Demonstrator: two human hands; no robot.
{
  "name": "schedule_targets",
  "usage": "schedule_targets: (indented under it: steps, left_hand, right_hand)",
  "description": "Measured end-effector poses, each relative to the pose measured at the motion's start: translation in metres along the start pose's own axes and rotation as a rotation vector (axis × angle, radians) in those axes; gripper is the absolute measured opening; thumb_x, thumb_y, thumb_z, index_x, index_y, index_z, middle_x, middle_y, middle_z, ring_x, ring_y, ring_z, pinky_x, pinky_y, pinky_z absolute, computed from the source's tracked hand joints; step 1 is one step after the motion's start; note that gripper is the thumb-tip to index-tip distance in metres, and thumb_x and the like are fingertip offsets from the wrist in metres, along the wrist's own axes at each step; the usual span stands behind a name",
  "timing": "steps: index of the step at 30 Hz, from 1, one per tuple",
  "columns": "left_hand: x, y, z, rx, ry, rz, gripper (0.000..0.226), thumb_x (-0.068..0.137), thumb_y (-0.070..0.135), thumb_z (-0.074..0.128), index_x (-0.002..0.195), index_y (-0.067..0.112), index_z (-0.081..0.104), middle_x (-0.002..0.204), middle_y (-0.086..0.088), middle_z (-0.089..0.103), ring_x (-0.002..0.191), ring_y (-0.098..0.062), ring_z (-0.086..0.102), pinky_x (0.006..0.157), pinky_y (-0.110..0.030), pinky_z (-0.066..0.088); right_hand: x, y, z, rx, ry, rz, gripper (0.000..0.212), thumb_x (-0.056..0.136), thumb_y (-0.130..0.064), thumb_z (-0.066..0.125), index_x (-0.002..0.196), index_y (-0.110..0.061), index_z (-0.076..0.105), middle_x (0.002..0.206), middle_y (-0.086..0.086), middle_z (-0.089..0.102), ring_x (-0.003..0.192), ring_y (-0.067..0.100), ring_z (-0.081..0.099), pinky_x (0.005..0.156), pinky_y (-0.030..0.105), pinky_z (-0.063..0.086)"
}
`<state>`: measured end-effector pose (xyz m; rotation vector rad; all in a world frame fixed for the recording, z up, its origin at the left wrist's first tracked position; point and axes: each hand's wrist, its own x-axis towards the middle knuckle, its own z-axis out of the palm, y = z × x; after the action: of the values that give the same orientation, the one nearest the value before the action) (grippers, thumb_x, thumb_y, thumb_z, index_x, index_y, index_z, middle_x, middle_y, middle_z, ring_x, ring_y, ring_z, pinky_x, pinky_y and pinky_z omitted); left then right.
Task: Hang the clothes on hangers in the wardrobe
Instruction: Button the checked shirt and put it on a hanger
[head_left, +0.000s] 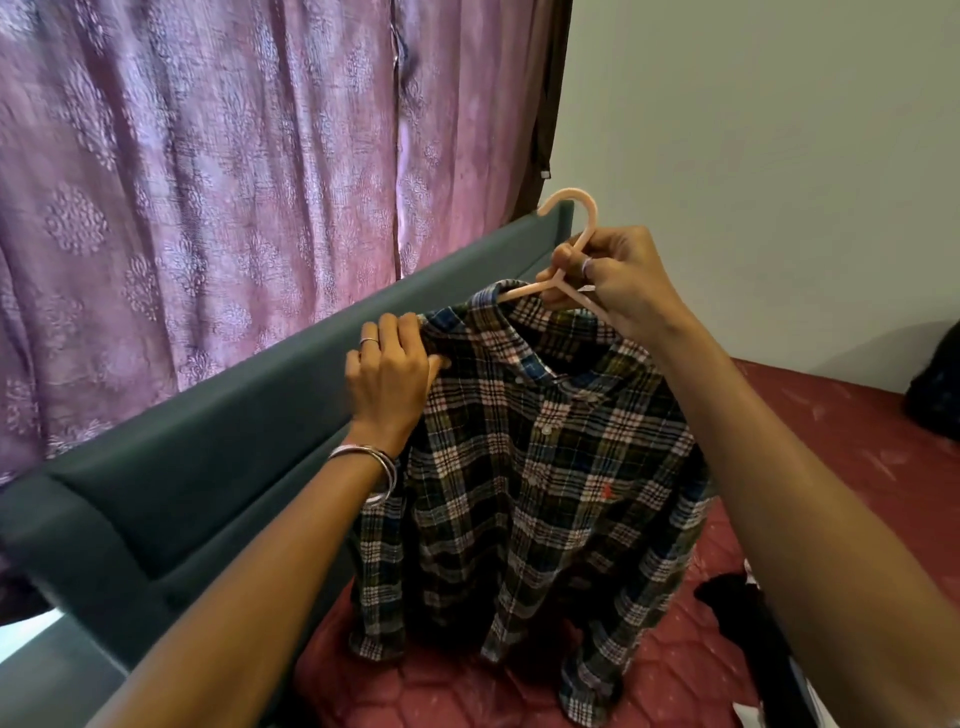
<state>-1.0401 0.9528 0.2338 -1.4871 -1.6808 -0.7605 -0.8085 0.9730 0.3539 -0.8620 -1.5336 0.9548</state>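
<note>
1. The right hand (618, 280) is closed around the neck of a pale pink plastic hanger (563, 249), thumb and fingers curled just under its hook, holding it up in the air above the bed.
2. The left hand (392, 374) pinches the near shoulder of a plaid shirt (545, 467), thumb pressed against the fabric by the collar. A ring shows on one finger and thin metal bangles (379, 467) circle the wrist.
3. The step in hand looks like seating the shirt on the hanger: one hanger arm has gone in under the collar, the other runs down behind the right hand, and the left shoulder seems not fully settled.
4. The next move probably calls for drawing that shoulder over the hanger's end so the shirt sits evenly, then carrying it to the wardrobe, which is not in view.
5. The shirt is soft woven check in dark green, blue, white and pink, buttoned down the front, with a small red emblem on the chest. It hangs in loose folds, and its hem and a sleeve touch the mattress.
6. The mattress (857, 426) is dark red with a quilted, stitched surface. A black garment (737, 603) lies near its right edge, and another dark heap (935, 395) sits at the far right corner.
7. A padded teal headboard (234, 415) runs along the left edge of the bed, smooth and rounded.
8. Behind it hangs a mauve curtain (208, 182) with a raised floral pattern; a plain pale wall (779, 156) is to the right.
</note>
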Motion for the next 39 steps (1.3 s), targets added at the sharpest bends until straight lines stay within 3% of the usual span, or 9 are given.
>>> schedule_targets:
  steps: [5,10,15,20,25,29,32,34,39]
  left_hand:
    - [0.016,-0.005,0.002,-0.049,0.239,0.074,0.014,0.080,0.023,0.066,0.084,0.013,0.057,0.076,-0.005,0.056,0.066,-0.024,0.054,0.050,-0.032,0.044]
    - [0.027,-0.010,0.000,-0.021,0.316,0.185,0.014,0.086,0.018,0.060,0.075,0.012,0.054,0.074,-0.008,0.054,0.065,-0.026,0.053,0.046,-0.033,0.043]
    - [0.030,-0.013,0.000,-0.111,0.252,0.174,0.009,0.092,0.017,0.056,0.087,0.009,0.056,0.081,-0.009,0.057,0.066,-0.026,0.054,0.047,-0.034,0.046]
    - [0.031,-0.016,0.001,-0.097,0.141,0.323,0.011,0.081,-0.001,0.061,0.076,0.008,0.058,0.067,-0.010,0.054,0.056,-0.027,0.052,0.045,-0.034,0.041]
    - [0.044,-0.031,-0.007,-0.469,-0.063,0.206,0.012,0.081,0.003,0.055,0.080,0.011,0.063,0.072,-0.008,0.062,0.063,-0.029,0.057,0.052,-0.037,0.048]
    - [0.058,-0.040,-0.018,-0.682,-0.117,0.299,0.012,0.080,0.001,0.063,0.083,0.009,0.070,0.072,-0.003,0.068,0.064,-0.016,0.061,0.063,-0.017,0.046]
    - [0.056,-0.027,-0.033,-0.918,-0.120,0.059,0.008,0.083,0.010,0.068,0.089,0.015,0.072,0.082,0.005,0.067,0.072,0.006,0.057,0.070,-0.002,0.039]
    - [0.044,-0.022,-0.041,-1.019,-0.173,-0.096,0.008,0.082,0.020,0.071,0.090,0.019,0.071,0.083,0.010,0.068,0.073,0.005,0.060,0.069,-0.006,0.044]
    - [0.009,-0.028,-0.036,-0.845,-0.279,0.110,0.032,0.073,0.016,0.079,0.104,0.014,0.073,0.089,-0.003,0.073,0.075,-0.015,0.067,0.073,-0.025,0.053]
  right_hand:
    - [-0.007,-0.006,-0.009,0.070,0.006,0.021,0.017,0.095,-0.004,0.053,0.092,0.011,0.062,0.080,0.023,0.070,0.074,0.043,0.068,0.065,0.044,0.061]
    - [-0.009,-0.007,-0.014,0.087,0.002,0.025,0.017,0.094,-0.004,0.054,0.091,0.010,0.063,0.081,0.023,0.071,0.083,0.048,0.066,0.066,0.046,0.061]
    - [-0.010,-0.006,-0.019,0.072,0.000,0.024,0.019,0.094,-0.005,0.054,0.095,0.012,0.063,0.081,0.020,0.071,0.080,0.042,0.069,0.065,0.042,0.061]
    - [-0.011,0.007,-0.022,-0.016,-0.038,0.022,0.016,0.094,-0.005,0.056,0.092,0.009,0.064,0.079,0.019,0.072,0.077,0.039,0.071,0.066,0.042,0.061]
    - [-0.021,0.008,-0.046,-0.076,-0.175,-0.028,0.021,0.093,-0.002,0.056,0.100,0.017,0.059,0.083,0.018,0.073,0.078,0.033,0.071,0.068,0.034,0.060]
    - [-0.029,0.008,-0.063,0.030,-0.188,-0.077,0.021,0.093,0.000,0.053,0.099,0.020,0.057,0.080,0.014,0.072,0.078,0.032,0.070,0.071,0.033,0.059]
    - [-0.028,0.011,-0.064,0.050,-0.148,-0.108,0.018,0.095,-0.001,0.051,0.096,0.015,0.060,0.079,0.012,0.072,0.078,0.031,0.071,0.072,0.033,0.060]
    - [-0.029,0.014,-0.064,0.068,-0.139,-0.107,0.016,0.094,-0.001,0.051,0.094,0.010,0.061,0.077,0.011,0.073,0.078,0.030,0.072,0.071,0.033,0.060]
    - [-0.032,0.020,-0.063,0.060,-0.106,-0.080,0.014,0.090,-0.008,0.056,0.088,0.004,0.063,0.077,0.011,0.073,0.080,0.033,0.071,0.070,0.034,0.060]
